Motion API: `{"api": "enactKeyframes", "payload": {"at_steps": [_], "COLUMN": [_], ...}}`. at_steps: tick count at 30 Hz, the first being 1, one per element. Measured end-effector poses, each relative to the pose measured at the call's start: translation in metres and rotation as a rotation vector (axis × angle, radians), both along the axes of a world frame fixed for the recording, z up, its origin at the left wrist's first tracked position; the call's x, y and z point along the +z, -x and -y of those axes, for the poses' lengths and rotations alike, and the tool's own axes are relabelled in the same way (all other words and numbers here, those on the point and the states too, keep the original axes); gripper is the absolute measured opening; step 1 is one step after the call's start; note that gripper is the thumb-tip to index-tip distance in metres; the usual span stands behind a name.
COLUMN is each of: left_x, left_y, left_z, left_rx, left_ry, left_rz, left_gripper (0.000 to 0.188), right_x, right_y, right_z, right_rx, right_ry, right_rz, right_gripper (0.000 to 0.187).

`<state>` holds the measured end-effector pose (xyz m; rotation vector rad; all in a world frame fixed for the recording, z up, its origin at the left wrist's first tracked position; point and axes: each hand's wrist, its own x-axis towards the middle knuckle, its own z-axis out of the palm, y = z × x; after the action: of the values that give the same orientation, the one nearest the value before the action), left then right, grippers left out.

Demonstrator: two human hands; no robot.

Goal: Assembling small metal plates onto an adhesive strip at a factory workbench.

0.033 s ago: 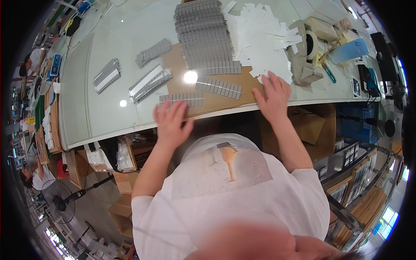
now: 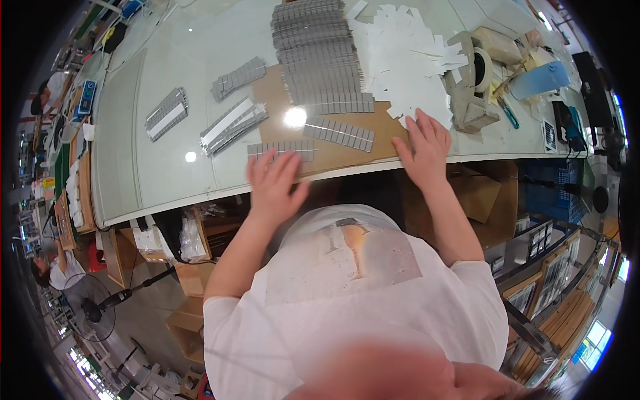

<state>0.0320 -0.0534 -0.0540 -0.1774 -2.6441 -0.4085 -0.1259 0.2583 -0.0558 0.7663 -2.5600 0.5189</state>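
Note:
My left hand (image 2: 273,189) is at the table's front edge, fingers stretched out over the near side of a grey segmented strip (image 2: 293,148). Its fingertips overlap the strip; whether they press on it I cannot tell. My right hand (image 2: 427,148) lies with spread fingers at the right end of a brown cardboard sheet (image 2: 381,137), close to a heap of white paper strips (image 2: 407,60). Neither hand grips anything. Between them a second grey strip (image 2: 340,134) rests slantwise on the cardboard. Beyond it is a long overlapping stack of grey strips (image 2: 317,60).
Left on the glossy table (image 2: 200,177) lie bundles of grey strips (image 2: 238,78), two with white strips on top (image 2: 233,125) (image 2: 167,115). At the right stand a tape dispenser (image 2: 470,93), a blue bottle (image 2: 541,80) and a teal cutter (image 2: 509,113).
My left hand has shifted slightly to the right along the near grey strip. The right hand stays at the cardboard's right end, and the strips keep their places.

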Motion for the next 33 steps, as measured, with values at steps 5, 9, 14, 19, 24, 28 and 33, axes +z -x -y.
{"api": "enactKeyframes", "payload": {"at_steps": [5,9,14,19,24,28,33], "left_x": [0.008,0.011,0.006,0.006,0.004,0.004,0.001], "left_y": [0.036,0.046,0.043,0.036,0.033,0.023,0.019], "left_z": [-0.046,-0.058,-0.070,-0.076,-0.074,-0.071,-0.070], "left_rx": [-0.129,-0.124,-0.198,-0.216,-0.132,-0.085,-0.039], "left_ry": [0.015,0.047,0.021,0.004,0.048,0.074,0.052], "left_rz": [0.042,0.049,0.086,0.031,0.059,0.051,0.060], "left_gripper": [0.060,0.061,0.061,0.061,0.062,0.062,0.061], "right_x": [0.001,0.001,0.006,0.004,0.005,0.012,0.012], "right_y": [-0.011,-0.010,0.001,0.011,0.010,0.005,-0.015], "right_z": [-0.020,-0.022,0.000,0.009,0.003,-0.007,-0.024], "right_rx": [0.057,0.072,0.095,0.087,0.116,0.206,0.374], "right_ry": [-0.164,-0.078,-0.017,-0.126,-0.135,-0.105,-0.012], "right_rz": [-0.018,0.035,0.063,0.046,0.019,0.018,0.033], "right_gripper": [0.050,0.049,0.045,0.038,0.036,0.038,0.033]}}
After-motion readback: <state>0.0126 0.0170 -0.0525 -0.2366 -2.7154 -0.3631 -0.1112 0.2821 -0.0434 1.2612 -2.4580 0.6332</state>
